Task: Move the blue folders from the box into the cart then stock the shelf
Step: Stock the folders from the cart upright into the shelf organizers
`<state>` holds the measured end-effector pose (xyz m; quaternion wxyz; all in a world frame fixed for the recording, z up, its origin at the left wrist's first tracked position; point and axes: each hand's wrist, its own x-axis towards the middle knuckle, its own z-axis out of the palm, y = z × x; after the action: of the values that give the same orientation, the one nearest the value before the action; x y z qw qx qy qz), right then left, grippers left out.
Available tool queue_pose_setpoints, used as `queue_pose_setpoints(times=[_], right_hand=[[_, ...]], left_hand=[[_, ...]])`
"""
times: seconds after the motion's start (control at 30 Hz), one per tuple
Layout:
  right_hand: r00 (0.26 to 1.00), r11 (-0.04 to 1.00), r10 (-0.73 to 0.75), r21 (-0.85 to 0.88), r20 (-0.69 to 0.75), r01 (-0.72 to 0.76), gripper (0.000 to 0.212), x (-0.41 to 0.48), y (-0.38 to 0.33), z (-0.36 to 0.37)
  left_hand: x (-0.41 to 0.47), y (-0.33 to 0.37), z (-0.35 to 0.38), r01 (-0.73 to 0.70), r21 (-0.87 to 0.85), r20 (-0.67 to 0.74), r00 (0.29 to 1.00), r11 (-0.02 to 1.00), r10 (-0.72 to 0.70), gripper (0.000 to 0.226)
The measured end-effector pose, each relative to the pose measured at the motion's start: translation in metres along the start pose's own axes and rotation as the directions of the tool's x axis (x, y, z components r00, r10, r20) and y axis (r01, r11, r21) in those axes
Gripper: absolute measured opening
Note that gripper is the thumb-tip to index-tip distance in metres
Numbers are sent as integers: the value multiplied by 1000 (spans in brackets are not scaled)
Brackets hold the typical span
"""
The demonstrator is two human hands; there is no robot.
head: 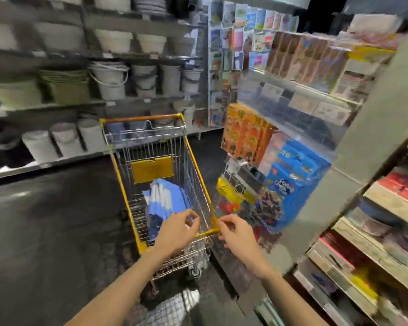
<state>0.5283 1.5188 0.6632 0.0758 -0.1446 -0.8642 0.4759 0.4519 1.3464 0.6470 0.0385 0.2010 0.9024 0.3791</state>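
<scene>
The left hand's (174, 231) fingers (191, 220) are loosely curled, thumb and forefinger tips close together, with nothing visible between them. The hand hangs over the near end of the cart (199, 169). The right hand's (238, 236) fingers are curled too, their tips right at the cart's near right corner. Blur hides whether they pinch the yellow rim or only touch it.

Just beyond the left fingers, inside the wire basket, lie the blue folders (169, 198). They are a loose pile on the basket floor, mid-blue with pale, whitish streaks across the top and a darker blue patch at the near end, partly hidden by the left hand. They reach from the near end to below the yellow flap (152, 169) on the far wall.

To the right, a shelf (386, 203) carries blurred goods.
</scene>
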Motion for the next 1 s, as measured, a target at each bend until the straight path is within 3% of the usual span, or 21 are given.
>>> queue_pose_setpoints(times=[0.47,0.7,0.83,1.0], right_hand=[[950,959,269,-132,160,-249,19,140,33,160],[901,926,360,-215,244,-311,26,218,56,191],[866,910,399,-248,300,-333,16,279,70,221],[805,879,473,-258,358,-401,37,347,90,248]], left_hand=[[109,-167,-30,179,105,249,947,978,-200,19],[157,-215,-17,215,164,280,926,963,-254,25],[198,-243,-9,258,202,295,904,945,-310,23],[247,-268,7,386,178,357,832,905,-425,27]])
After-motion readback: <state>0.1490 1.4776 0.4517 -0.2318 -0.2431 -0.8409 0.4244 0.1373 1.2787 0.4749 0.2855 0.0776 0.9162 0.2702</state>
